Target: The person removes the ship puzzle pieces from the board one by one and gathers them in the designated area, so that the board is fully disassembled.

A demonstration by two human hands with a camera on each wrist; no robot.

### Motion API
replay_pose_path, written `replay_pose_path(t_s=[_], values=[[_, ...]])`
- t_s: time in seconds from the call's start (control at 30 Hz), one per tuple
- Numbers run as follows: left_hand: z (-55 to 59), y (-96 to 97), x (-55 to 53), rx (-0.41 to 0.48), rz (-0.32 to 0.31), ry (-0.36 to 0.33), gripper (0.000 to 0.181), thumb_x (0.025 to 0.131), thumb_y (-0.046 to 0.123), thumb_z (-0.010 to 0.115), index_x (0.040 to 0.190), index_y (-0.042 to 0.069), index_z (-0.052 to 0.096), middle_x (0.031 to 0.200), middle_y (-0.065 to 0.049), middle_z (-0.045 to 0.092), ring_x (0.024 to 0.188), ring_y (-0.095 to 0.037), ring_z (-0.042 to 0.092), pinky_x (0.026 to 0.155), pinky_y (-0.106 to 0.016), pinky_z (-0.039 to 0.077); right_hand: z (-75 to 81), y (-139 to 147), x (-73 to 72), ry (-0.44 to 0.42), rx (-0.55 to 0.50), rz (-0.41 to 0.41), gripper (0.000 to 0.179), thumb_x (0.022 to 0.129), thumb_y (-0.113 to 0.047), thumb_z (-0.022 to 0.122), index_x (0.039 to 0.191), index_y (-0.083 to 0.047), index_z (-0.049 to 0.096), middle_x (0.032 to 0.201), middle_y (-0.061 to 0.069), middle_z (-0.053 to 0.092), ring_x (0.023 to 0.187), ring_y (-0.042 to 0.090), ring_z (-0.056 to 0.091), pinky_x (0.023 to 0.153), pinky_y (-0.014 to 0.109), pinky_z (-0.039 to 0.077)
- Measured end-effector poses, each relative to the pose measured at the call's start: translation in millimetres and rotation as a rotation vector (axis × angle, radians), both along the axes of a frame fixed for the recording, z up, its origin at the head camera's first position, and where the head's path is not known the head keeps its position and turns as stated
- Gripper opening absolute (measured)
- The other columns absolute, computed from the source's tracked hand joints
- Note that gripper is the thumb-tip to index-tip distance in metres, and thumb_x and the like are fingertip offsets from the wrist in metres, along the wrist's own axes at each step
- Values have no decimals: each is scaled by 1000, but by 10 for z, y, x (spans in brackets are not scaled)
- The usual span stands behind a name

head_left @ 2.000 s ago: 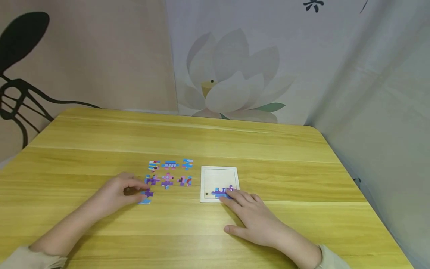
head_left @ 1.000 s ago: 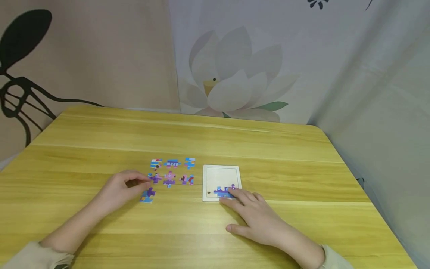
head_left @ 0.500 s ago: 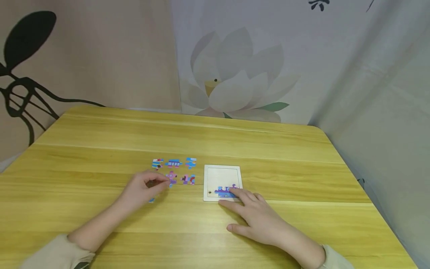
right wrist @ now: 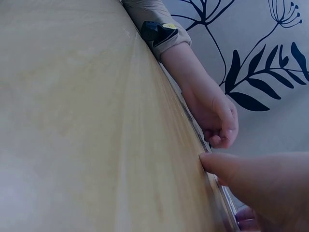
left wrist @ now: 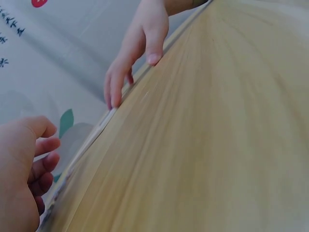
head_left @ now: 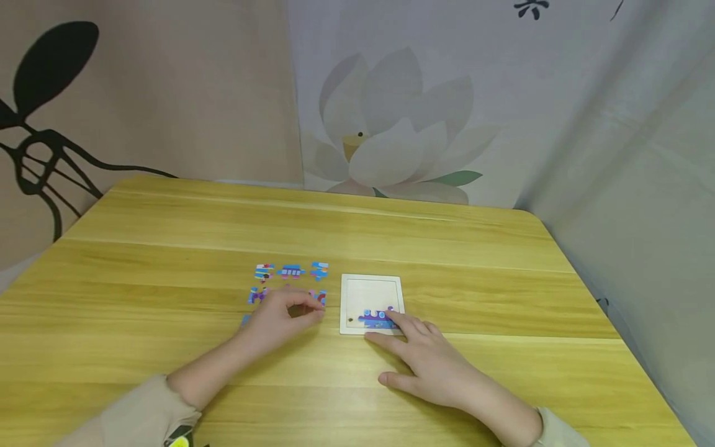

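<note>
In the head view my left hand (head_left: 282, 320) is above the puzzle pieces, thumb and forefinger close together beside a red and blue puzzle piece (head_left: 321, 298); I see nothing held. The left wrist view shows its loosely curved fingers (left wrist: 42, 166). Beneath it, a purple puzzle piece (head_left: 257, 295) shows at the left, while the centre and lower-left pieces are mostly covered. My right hand (head_left: 424, 366) lies with fingers spread, its fingertips touching joined blue and purple puzzle pieces (head_left: 375, 319) in the square puzzle tray (head_left: 371, 292).
Behind the left hand lie a striped puzzle piece (head_left: 264, 271), a blue one with white windows (head_left: 291, 271) and another blue one (head_left: 319, 270). All lie on a wooden table (head_left: 447, 248). A curtain with a printed flower (head_left: 391, 136) hangs behind it.
My left hand has swept rightward from the lower-left piece, past the middle row's left and centre pieces, to its right piece. The right hand keeps its place at the tray.
</note>
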State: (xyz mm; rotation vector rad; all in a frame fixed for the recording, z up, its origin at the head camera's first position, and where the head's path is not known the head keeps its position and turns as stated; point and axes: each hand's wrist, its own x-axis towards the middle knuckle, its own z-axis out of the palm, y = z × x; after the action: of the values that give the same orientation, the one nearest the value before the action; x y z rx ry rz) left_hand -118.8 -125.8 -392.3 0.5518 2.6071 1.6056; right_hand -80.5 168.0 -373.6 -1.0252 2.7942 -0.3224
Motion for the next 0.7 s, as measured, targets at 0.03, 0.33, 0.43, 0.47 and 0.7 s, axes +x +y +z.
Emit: replay_pose_path(t_s=[0.03, 0.33, 0.43, 0.47, 0.7], values=[[-2, 27, -8, -3, -4, 7, 5, 84, 12, 73, 88, 14, 75, 85, 6, 63, 82, -17, 55, 73, -29, 50, 1, 0, 0, 0, -1, 1, 60, 92, -60, 49, 146, -38, 37, 155, 10, 22, 138, 32, 24, 106, 54, 21], [-20, 244, -90, -22, -58, 66, 9, 83, 12, 72, 92, 13, 74, 88, 8, 63, 84, -15, 55, 73, -30, 49, 5, -7, -1, 5, 0, 1, 60, 92, -60, 50, 146, -38, 38, 155, 9, 23, 137, 32, 26, 106, 55, 22], [-32, 310, -114, -35, -77, 76, 11, 83, 13, 73, 94, 13, 74, 91, 8, 64, 87, -15, 53, 74, -30, 48, 5, -7, -6, 9, 3, 3, 60, 91, -59, 51, 145, -37, 39, 155, 10, 23, 137, 32, 26, 106, 54, 22], [-38, 335, -125, -40, -85, 89, 11, 83, 13, 73, 94, 13, 74, 91, 8, 64, 87, -15, 53, 74, -30, 48, 5, -7, -7, 9, 5, 5, 59, 91, -59, 51, 145, -37, 39, 155, 10, 24, 138, 32, 25, 106, 54, 22], [-60, 486, -178, -131, -133, 214, 17, 80, 16, 77, 96, 13, 74, 86, 9, 61, 82, -14, 48, 78, -35, 39, 5, -5, -4, 14, 5, 6, 59, 91, -58, 52, 145, -38, 39, 155, 10, 24, 138, 31, 25, 106, 55, 23]])
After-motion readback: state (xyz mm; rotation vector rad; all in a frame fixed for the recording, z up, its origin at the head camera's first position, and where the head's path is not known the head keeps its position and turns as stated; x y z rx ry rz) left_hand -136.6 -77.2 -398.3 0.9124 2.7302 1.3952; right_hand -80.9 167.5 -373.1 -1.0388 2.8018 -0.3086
